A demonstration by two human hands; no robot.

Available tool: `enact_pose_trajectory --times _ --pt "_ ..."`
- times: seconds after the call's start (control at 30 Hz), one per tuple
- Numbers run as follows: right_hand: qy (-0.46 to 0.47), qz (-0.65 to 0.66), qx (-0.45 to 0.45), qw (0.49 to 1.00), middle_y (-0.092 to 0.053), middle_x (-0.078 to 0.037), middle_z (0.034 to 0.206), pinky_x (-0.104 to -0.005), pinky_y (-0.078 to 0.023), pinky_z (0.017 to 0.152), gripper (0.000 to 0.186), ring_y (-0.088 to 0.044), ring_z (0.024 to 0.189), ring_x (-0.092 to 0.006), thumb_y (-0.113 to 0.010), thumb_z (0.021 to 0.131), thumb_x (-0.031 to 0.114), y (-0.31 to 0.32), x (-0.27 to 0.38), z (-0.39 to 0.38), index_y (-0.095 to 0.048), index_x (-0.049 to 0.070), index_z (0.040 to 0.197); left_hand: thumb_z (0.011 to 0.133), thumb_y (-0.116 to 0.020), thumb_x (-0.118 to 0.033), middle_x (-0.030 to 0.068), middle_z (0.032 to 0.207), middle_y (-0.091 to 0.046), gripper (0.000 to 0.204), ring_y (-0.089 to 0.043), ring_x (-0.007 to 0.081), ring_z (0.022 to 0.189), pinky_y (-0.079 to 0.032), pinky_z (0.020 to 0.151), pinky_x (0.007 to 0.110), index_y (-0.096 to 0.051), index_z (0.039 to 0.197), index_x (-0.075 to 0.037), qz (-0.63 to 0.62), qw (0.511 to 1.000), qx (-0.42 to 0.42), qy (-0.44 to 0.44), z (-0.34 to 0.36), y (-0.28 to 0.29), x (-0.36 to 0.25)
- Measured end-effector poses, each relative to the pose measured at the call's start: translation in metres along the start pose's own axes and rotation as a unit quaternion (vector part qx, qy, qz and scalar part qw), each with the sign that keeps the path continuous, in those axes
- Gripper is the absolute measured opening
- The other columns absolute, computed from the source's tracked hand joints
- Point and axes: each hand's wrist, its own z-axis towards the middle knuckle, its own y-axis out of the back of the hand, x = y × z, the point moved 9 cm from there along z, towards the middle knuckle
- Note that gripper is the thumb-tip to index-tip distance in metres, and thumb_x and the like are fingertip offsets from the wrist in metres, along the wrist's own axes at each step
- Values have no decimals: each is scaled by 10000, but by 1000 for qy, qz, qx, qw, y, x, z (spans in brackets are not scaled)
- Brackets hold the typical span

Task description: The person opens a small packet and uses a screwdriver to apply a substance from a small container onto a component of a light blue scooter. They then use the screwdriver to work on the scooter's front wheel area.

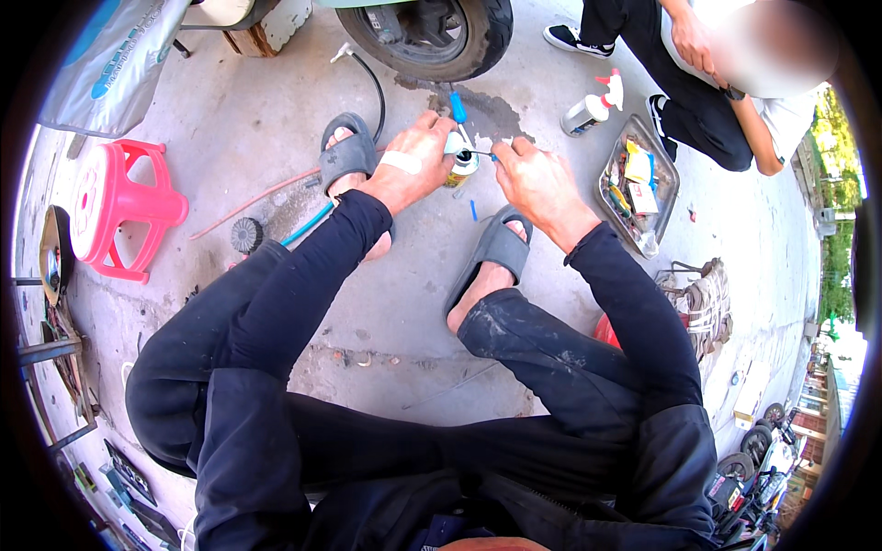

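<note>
My left hand, with a white patch on its back, is closed on a small whitish piece. A thin dark rod reaches from that piece to my right hand, whose fingers pinch its bluish end. Right below them a small open can stands upright on the ground, its mouth partly covered by the whitish piece and fingers. Just beyond the can is a blue-handled tool with a pale shaft; whether it touches the can I cannot tell. A short blue strip lies nearby.
A wheel stands ahead, with a black hose beside it. To the right are a spray bottle, a metal tray of tools and packets, and a crouching person. A pink stool stands at left.
</note>
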Motion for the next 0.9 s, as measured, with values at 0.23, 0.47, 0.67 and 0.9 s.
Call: enact_pose_trajectory --times 0.23,0.47,0.67,0.9 --pt "-87 132 -28 987 -736 -230 978 -539 -571 815 225 -707 887 -461 -633 958 203 -2 -28 -1 -709 30 1080 871 -753 -86 226 1183 -625 403 -669 464 1025 -561 889 509 -618 1244 -17 -6 1000 -17 -4 -2 -1 -1" --pt "-96 126 -19 987 -736 -246 945 -530 -565 819 250 -709 901 -452 -627 950 221 6 -30 0 -725 26 1073 876 -753 -104 227 1190 -623 397 -672 465 1018 -562 879 514 -613 1238 -17 3 1000 -10 4 -3 -3 0" --pt "-129 145 -5 981 -726 -263 875 -525 -563 820 266 -708 868 -464 -619 944 229 12 -35 1 -746 30 1066 879 -748 -111 230 1193 -622 391 -674 463 1022 -563 883 513 -616 1232 -8 4 1000 -5 11 -3 -1 0" --pt "-115 143 -20 983 -726 -263 871 -528 -559 825 270 -708 875 -467 -625 946 234 10 -35 0 -747 31 1076 865 -753 -106 235 1197 -625 406 -675 462 1035 -564 899 506 -620 1232 4 3 1000 2 20 -2 -1 -1"
